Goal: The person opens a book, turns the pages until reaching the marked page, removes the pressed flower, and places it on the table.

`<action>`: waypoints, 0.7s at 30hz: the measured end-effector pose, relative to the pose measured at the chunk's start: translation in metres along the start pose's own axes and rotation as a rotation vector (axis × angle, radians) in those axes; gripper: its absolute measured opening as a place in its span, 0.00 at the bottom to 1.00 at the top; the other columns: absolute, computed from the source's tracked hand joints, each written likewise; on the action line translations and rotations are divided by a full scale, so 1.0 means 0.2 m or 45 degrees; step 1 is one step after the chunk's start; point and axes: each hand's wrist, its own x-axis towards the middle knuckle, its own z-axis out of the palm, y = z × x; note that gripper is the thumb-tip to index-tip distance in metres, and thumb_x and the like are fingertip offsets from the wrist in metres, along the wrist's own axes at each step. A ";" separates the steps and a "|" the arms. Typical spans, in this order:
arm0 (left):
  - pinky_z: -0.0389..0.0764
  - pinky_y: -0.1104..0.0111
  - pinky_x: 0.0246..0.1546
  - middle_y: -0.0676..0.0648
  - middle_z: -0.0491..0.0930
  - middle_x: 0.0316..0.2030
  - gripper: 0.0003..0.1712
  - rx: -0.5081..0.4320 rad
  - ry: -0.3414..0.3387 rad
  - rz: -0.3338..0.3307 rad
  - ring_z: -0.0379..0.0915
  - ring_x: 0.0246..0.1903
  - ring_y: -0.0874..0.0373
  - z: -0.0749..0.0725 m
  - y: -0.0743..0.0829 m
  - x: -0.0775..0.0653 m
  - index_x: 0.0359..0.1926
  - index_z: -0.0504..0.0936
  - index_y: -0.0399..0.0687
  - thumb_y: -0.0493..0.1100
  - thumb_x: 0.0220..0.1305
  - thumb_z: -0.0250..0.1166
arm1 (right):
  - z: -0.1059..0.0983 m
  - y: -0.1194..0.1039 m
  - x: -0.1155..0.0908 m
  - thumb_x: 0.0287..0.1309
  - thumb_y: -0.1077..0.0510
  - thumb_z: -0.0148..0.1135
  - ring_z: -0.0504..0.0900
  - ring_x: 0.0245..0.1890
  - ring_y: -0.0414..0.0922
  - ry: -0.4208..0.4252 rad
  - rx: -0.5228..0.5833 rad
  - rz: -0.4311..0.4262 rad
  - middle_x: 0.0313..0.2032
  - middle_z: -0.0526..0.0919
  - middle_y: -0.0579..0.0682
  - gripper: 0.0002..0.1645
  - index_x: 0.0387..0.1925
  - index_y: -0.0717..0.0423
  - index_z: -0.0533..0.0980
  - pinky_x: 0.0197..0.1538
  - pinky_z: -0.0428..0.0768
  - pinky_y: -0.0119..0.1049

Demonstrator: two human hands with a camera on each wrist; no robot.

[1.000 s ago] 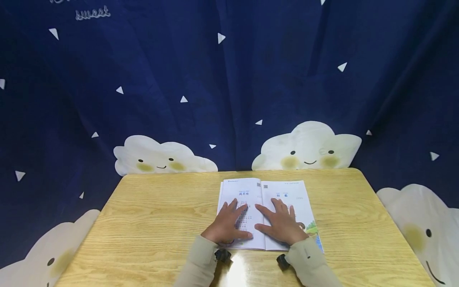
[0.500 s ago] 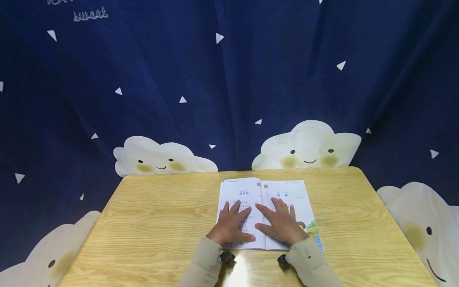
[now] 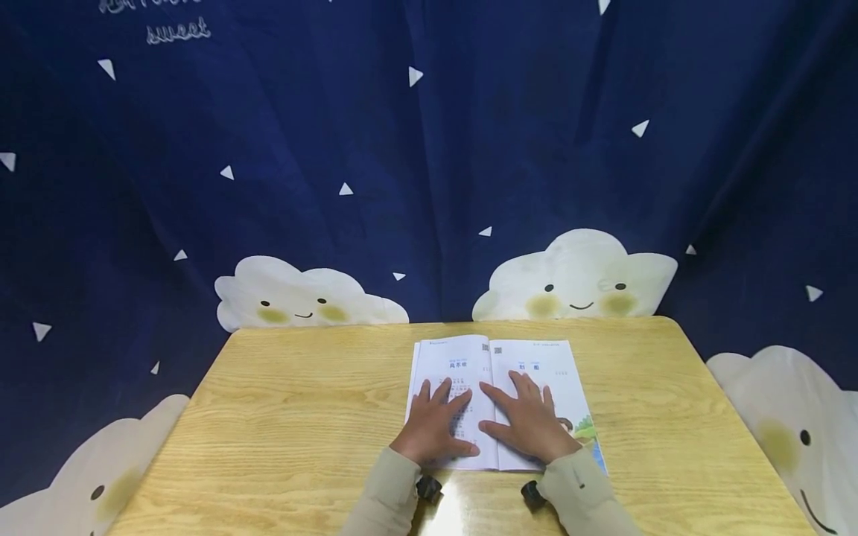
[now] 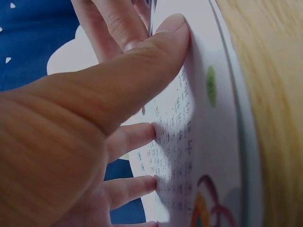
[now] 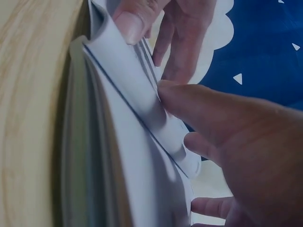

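Note:
An open book (image 3: 462, 348) with printed text and coloured pictures lies on the wooden table. My left hand (image 3: 434, 428) rests on the left page with its fingers spread, and its thumb reaches toward the fold. On the right page sits my right hand (image 3: 531, 423), fingers apart, thumb and forefinger near the fold. The left wrist view shows the left thumb (image 4: 142, 71) and fingertips touching the book page (image 4: 208, 142). In the right wrist view the book's stacked page edges (image 5: 94, 156) show, with the right hand (image 5: 255, 146) touching the paper. Parts of the text are hidden under both hands.
The pale wooden table (image 3: 302, 417) extends to both sides of the book. Behind it hangs a dark blue curtain (image 3: 302, 134) with white triangles and smiling clouds. A small black device (image 3: 429, 489) sits at the left wrist, and another black device (image 3: 532, 495) at the right.
The left hand has slid slightly to the right and toward the near edge of the left page. The right hand stays in the same place on the right page.

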 end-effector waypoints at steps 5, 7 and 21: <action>0.54 0.37 0.63 0.39 0.55 0.72 0.54 0.004 -0.003 -0.004 0.44 0.68 0.27 -0.01 0.00 0.00 0.70 0.67 0.60 0.70 0.42 0.72 | -0.02 0.02 -0.01 0.56 0.35 0.63 0.52 0.69 0.68 0.040 0.088 -0.033 0.69 0.56 0.68 0.40 0.68 0.42 0.67 0.63 0.48 0.72; 0.54 0.37 0.63 0.39 0.56 0.72 0.53 -0.006 0.000 -0.001 0.44 0.68 0.27 -0.01 0.00 -0.01 0.70 0.67 0.59 0.70 0.41 0.72 | -0.04 0.03 -0.01 0.55 0.36 0.64 0.51 0.69 0.69 0.068 0.118 -0.037 0.70 0.55 0.69 0.42 0.69 0.46 0.66 0.62 0.51 0.71; 0.54 0.36 0.62 0.38 0.55 0.72 0.53 -0.011 -0.004 0.012 0.43 0.69 0.27 -0.01 0.01 -0.02 0.70 0.66 0.59 0.69 0.42 0.72 | -0.24 0.15 -0.05 0.52 0.31 0.63 0.42 0.69 0.73 -0.019 0.127 0.376 0.69 0.47 0.75 0.59 0.73 0.59 0.53 0.60 0.40 0.75</action>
